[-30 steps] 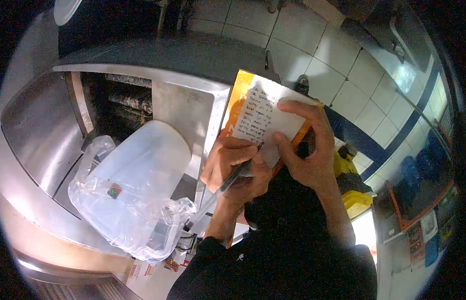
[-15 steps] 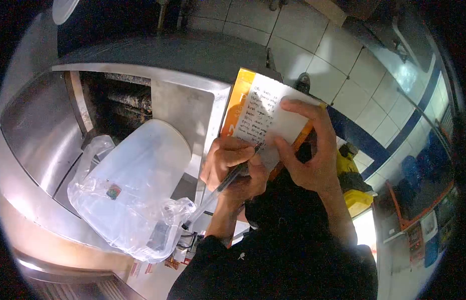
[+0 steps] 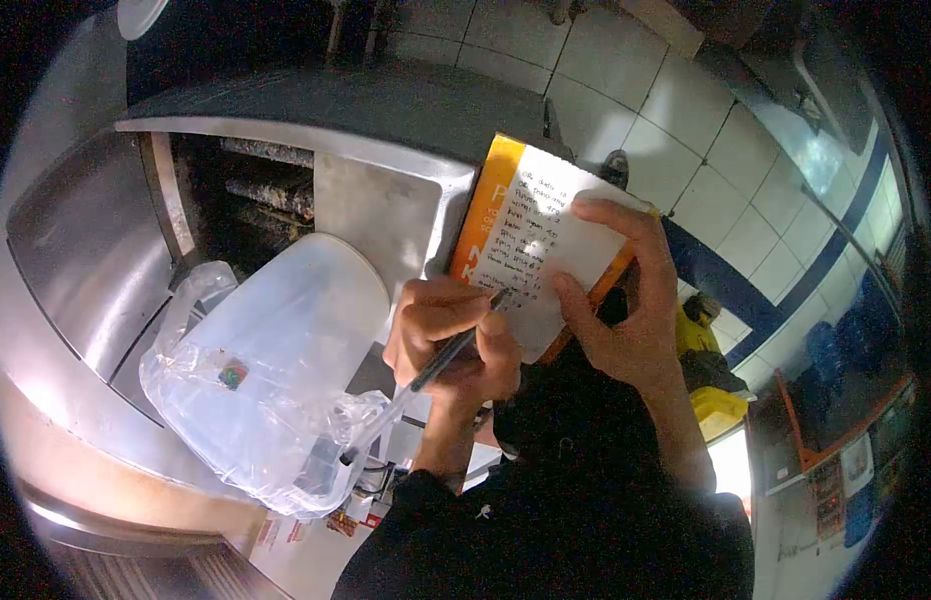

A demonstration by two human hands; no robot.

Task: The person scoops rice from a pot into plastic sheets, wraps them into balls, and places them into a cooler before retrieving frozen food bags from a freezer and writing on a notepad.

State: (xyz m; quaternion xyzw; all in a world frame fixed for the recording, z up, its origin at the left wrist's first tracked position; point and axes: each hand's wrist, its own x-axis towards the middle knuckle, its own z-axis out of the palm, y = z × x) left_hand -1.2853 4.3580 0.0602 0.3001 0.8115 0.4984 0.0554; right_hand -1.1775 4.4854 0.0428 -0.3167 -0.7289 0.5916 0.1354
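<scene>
My left hand [image 3: 450, 345] pinches a clear pen [image 3: 440, 362], its tip on the lower part of a white page. The page belongs to a small notepad [image 3: 555, 245] with an orange strip bearing white letters along its left side. Several lines of dark handwriting run down the page. My right hand [image 3: 630, 300] grips the notepad from the right, its thumb and one finger on the page; the other fingers are hidden.
Left of my hands, a large whitish tub [image 3: 295, 320] partly wrapped in clear plastic [image 3: 225, 415] lies by a metal counter [image 3: 375, 210]. Beyond is a tiled floor [image 3: 595, 60]. A yellow item [image 3: 718, 408] shows past my right forearm.
My left hand and the pen have shifted slightly left, with more writing showing near the pen tip. The notepad sits slightly further right in view, still in my right hand.
</scene>
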